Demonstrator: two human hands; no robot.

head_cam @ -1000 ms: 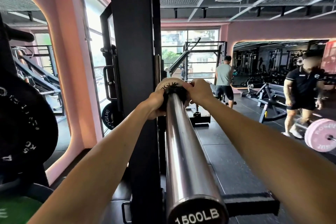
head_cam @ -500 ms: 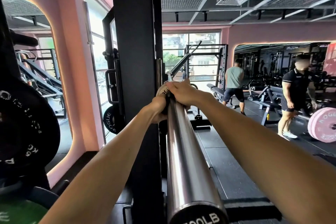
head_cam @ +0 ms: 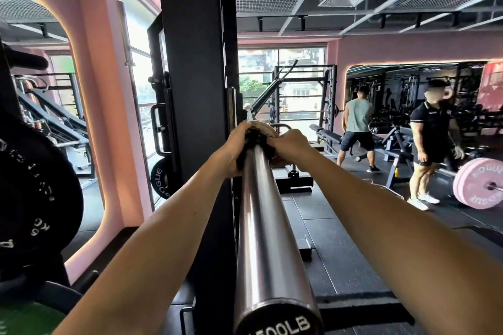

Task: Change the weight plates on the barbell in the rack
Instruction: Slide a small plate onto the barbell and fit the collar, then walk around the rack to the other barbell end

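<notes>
At the sleeve's far end both hands, left hand (head_cam: 236,150) and right hand (head_cam: 289,145), curl their fingers round a black collar (head_cam: 255,141) against a small pale plate (head_cam: 261,127) (barbell (head_cam: 261,226) racked); swapping seems barely begun.

Pink walls (head_cam: 89,35), dark rubber floor (head_cam: 340,226), bright windows (head_cam: 280,84) behind.

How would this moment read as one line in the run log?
left hand: grips black collar | right hand: grips collar | small plate: on barbell sleeve behind collar | phase: collar work
</notes>
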